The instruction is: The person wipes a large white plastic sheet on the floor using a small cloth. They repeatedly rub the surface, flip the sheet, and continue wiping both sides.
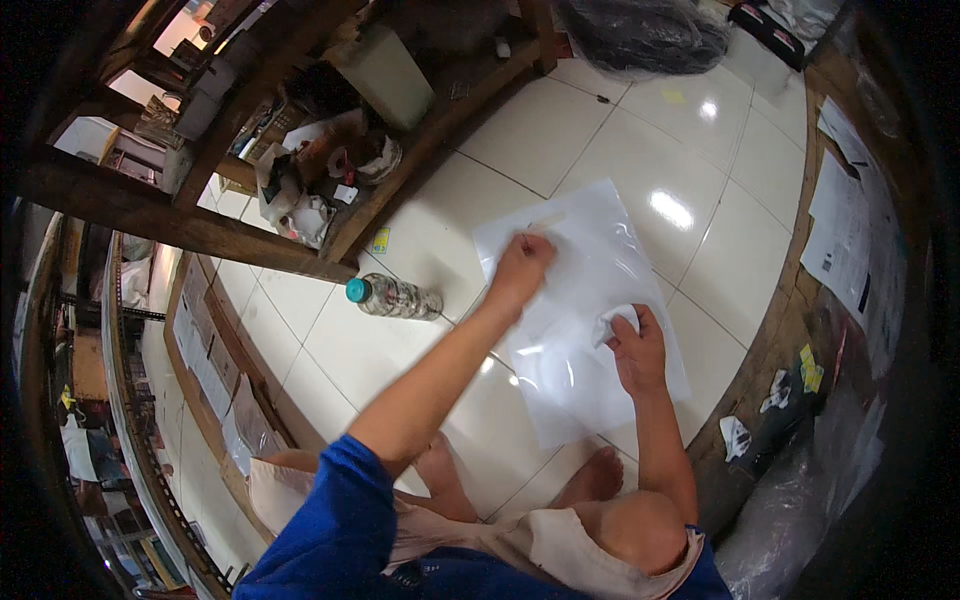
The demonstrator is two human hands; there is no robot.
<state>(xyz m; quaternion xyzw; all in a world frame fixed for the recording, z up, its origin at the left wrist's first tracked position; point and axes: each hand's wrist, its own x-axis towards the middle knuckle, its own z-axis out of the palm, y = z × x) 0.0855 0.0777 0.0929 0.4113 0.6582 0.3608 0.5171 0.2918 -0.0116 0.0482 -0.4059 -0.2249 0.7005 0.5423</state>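
Observation:
A glossy white plastic bag (pixel 570 375) with a cut-out handle slot near its far end lies flat on the tiled floor. Over its upper left part, close to the slot, is my left hand (pixel 524 268), its fingers curled closed. What that hand holds, if anything, is hidden. Lower on the bag, toward its right edge, my right hand (pixel 640 352) grips a crumpled white cloth (pixel 612 325) between thumb and fingers. Left of the bag, a bottle (pixel 400 298) with a teal cap lies on its side, its clear body full of something mottled.
At upper left stands a wooden shelf frame (pixel 450 115) loaded with a pale canister (pixel 385 75) and clutter. Dark plastic wrapping (pixel 645 35) is heaped at the far end. Along the right run paper sheets (pixel 838 235) and clear plastic. My bare foot (pixel 592 475) rests near the bag's lower edge.

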